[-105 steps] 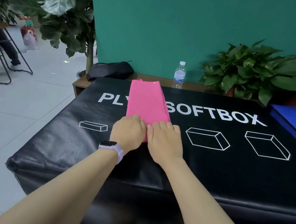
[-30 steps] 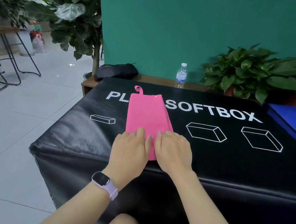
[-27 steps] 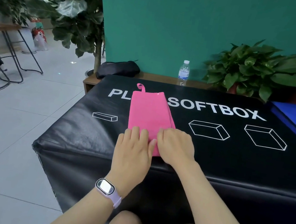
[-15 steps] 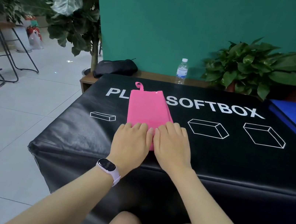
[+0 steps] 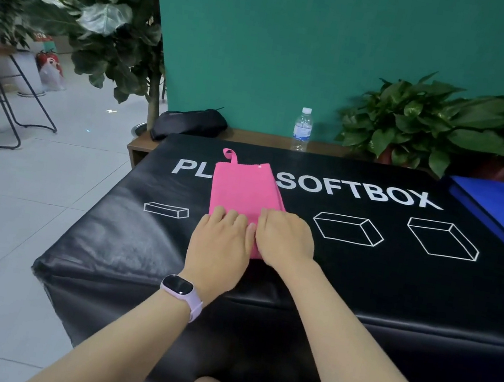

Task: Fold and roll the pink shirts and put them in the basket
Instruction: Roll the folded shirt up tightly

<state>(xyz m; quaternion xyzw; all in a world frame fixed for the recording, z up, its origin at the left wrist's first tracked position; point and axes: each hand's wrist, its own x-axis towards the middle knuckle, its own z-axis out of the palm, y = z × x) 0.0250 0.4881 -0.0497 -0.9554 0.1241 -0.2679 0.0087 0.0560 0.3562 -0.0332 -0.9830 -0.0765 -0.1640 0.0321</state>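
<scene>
Slid back onto shirt (image 5: pixel 246 190): left hand (image 5: pixel 219 245) flat, right hand (image 5: pixel 283 242) curled over edge, near end hidden

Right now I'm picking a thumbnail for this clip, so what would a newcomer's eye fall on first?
The bright pink shirt, folded into a narrow strip, lies on the black padded box, covering part of its white lettering. The left hand and right hand sit side by side on its near end. Behind them stand the teal wall and a water bottle.
</scene>
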